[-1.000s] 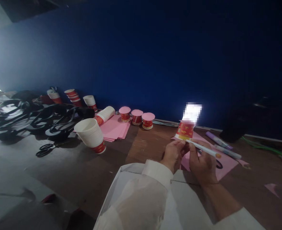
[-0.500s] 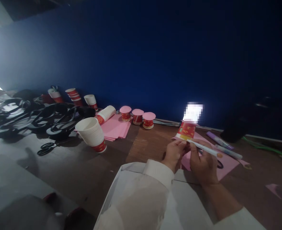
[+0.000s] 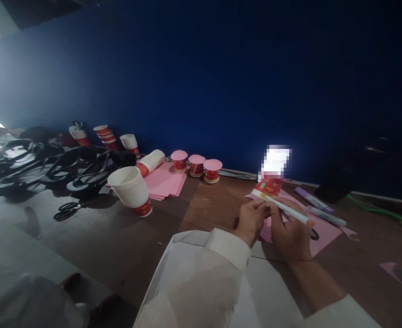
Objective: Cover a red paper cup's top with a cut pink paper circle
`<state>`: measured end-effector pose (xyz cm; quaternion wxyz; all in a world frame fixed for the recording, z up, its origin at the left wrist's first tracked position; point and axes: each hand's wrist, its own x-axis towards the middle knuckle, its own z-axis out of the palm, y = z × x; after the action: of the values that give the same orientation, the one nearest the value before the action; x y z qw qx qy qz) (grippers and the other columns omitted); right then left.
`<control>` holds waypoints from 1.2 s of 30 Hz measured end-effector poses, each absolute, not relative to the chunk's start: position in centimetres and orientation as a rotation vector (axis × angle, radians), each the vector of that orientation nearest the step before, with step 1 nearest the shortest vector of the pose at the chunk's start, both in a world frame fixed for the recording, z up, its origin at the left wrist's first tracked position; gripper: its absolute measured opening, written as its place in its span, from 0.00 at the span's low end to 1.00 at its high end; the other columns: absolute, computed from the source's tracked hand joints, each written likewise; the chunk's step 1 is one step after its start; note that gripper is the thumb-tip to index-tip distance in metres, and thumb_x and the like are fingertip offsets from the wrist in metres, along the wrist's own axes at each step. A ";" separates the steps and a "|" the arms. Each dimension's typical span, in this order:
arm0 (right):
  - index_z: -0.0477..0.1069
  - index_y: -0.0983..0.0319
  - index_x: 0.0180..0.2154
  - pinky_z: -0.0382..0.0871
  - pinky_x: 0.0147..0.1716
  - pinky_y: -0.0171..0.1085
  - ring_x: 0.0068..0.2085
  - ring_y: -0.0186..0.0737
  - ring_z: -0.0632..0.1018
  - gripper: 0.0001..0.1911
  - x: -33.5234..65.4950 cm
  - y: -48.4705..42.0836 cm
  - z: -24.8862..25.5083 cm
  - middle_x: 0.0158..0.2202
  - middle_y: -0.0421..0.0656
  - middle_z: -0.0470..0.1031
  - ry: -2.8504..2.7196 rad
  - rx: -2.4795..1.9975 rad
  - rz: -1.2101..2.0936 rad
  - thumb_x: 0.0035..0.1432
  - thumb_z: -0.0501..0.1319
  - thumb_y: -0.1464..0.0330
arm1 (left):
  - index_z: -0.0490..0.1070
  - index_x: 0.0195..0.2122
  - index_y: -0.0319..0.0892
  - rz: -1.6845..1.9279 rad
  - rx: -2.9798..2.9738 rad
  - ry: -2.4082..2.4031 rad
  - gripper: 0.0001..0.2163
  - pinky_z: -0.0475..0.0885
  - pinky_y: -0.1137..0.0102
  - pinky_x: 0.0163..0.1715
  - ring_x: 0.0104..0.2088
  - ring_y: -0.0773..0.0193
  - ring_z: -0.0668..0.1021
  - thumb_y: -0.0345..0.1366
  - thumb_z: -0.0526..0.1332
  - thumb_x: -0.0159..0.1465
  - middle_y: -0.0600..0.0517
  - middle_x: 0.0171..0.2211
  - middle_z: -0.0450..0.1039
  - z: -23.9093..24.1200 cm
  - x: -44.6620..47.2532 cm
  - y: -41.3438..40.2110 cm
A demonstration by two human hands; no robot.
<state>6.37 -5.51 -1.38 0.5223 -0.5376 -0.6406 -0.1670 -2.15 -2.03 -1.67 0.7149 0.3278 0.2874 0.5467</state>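
Note:
My right hand point(image 3: 291, 234) is closed around a white pen point(image 3: 291, 210) with an orange end; its other end points toward a red paper cup point(image 3: 269, 187). Close against it, my left hand point(image 3: 251, 218) has its fingers pinched together at the near side of the cup; what they hold is hidden. Under both hands lies pink paper point(image 3: 323, 234). A dark scissor-like loop point(image 3: 314, 234) shows on that paper, partly covered by my right hand. Just beyond the cup, a bright phone-like screen point(image 3: 275, 161) is blurred out.
Several pink-topped red cups point(image 3: 196, 166) stand by the blue partition point(image 3: 187, 91). Left of them are pink sheets point(image 3: 166, 184), a tall cup stack point(image 3: 130, 189), scissors point(image 3: 67, 209) and black headgear point(image 3: 84, 171). Purple point(image 3: 313, 200) and pale point(image 3: 327, 216) markers lie right.
The red cup has tilted and shifted slightly to the right. The pen and both hands have moved only a little, with the fingers still together.

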 end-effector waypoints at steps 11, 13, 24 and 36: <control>0.78 0.61 0.39 0.73 0.48 0.49 0.42 0.49 0.82 0.11 6.4 -5.4 -1.5 0.37 0.48 0.83 -1.545 -1.311 -0.418 0.67 0.58 0.64 | 0.74 0.17 0.41 1.211 0.799 0.716 0.08 0.72 0.68 0.37 0.27 0.66 0.69 0.36 0.68 0.49 0.54 0.20 0.69 -0.3 -2.8 -2.4; 0.78 0.60 0.39 0.73 0.48 0.49 0.42 0.49 0.82 0.11 6.4 -5.4 -1.6 0.37 0.48 0.83 -1.546 -1.309 -0.427 0.67 0.58 0.64 | 0.73 0.16 0.41 1.210 0.786 0.720 0.09 0.72 0.68 0.37 0.28 0.65 0.70 0.37 0.69 0.49 0.54 0.19 0.68 -0.3 -2.7 -2.4; 0.78 0.59 0.42 0.72 0.47 0.48 0.40 0.48 0.81 0.11 6.4 -5.6 -1.5 0.38 0.47 0.82 -1.562 -1.288 -0.463 0.68 0.58 0.65 | 0.72 0.18 0.41 1.224 0.715 0.635 0.08 0.70 0.70 0.34 0.26 0.68 0.69 0.36 0.68 0.47 0.56 0.20 0.68 -1.7 -2.0 -2.0; 0.80 0.61 0.41 0.75 0.45 0.47 0.41 0.50 0.81 0.13 7.0 -6.3 -1.5 0.38 0.49 0.82 -1.365 -1.356 -0.412 0.66 0.60 0.61 | 0.77 0.30 0.35 1.171 0.411 0.487 0.10 0.76 0.67 0.45 0.33 0.65 0.79 0.35 0.74 0.51 0.47 0.30 0.77 -1.8 -2.5 -2.1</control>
<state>6.97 -6.26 -1.47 0.5541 -0.5737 -0.5775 -0.1743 -2.53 -2.14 -1.77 0.7860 0.1907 0.2259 0.5429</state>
